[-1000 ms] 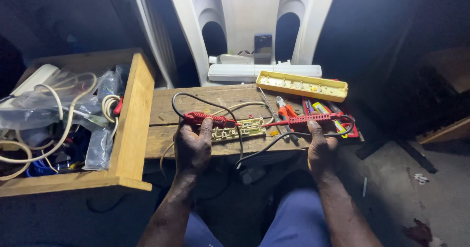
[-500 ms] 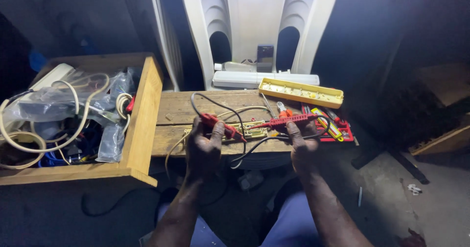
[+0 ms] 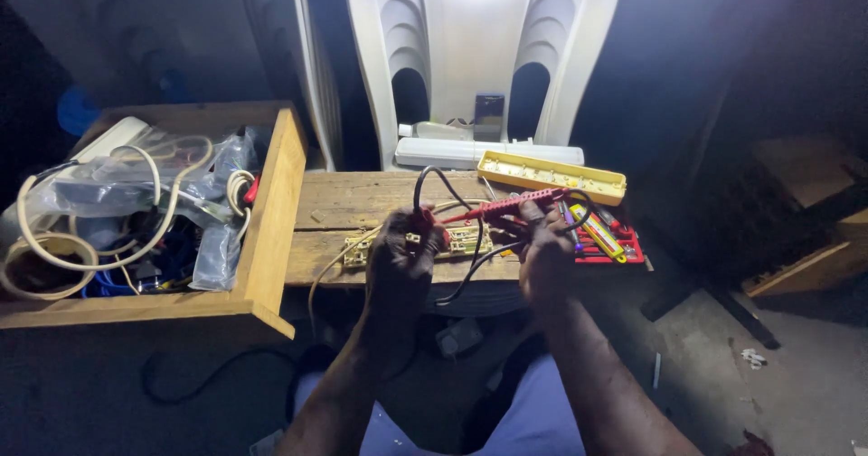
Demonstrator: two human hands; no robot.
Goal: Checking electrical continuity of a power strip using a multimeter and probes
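Two hands work over our wooden surface (image 3: 362,205). Our left hand (image 3: 404,259) grips a red probe (image 3: 427,218) above the yellow strip board (image 3: 461,241). Our right hand (image 3: 543,244) closes round another red probe (image 3: 511,205).

A makeshift home electrical-repair corner: rough plank bench (image 3: 362,205), wooden crate (image 3: 271,239) stuffed with cables (image 3: 54,248), red tool tray (image 3: 615,244), opened circuit strip (image 3: 452,242), white plastic chair (image 3: 484,58), bare concrete floor (image 3: 778,384).

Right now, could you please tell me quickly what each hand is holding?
Left hand: closed around the red handle end of a probe with a black wire.
Right hand: closed on the long red probe.
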